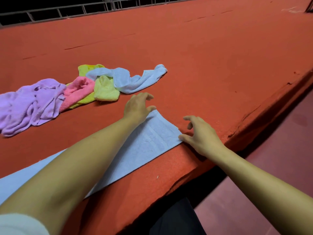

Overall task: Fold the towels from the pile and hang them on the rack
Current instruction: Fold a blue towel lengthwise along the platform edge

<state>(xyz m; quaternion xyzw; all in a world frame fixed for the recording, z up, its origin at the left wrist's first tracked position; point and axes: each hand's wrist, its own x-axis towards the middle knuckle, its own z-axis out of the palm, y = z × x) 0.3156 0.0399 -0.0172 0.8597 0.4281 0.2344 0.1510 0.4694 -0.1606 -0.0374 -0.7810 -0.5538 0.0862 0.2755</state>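
**Flat blue towel at risk of skewing near the table edge**

Nearest the camera, the left forearm (71, 175) is lying across the light blue towel (149, 141), which is spreading flat on the red felt-covered table (203, 56) close to its front edge. The left hand (137, 107) is reaching over the towel's far corner, fingers loosely extended, thumb touching the cloth without pinching it. The right hand (201, 134) is resting by the near right corner, fingers spread, thumb tip touching the edge; neither hand is gripping anything.

The pile of unfolded towels (67, 92) is waiting beyond the left hand: purple, pink, yellow and another blue one, tangled together.

The likely trouble is a crooked fold. With both corners only touched, not pinched, the terry cloth could be dragging on the felt and bunching. The forearm's weight may also be pinning the middle. A railing (67, 11) is showing far behind; whether it is the rack, I cannot tell.
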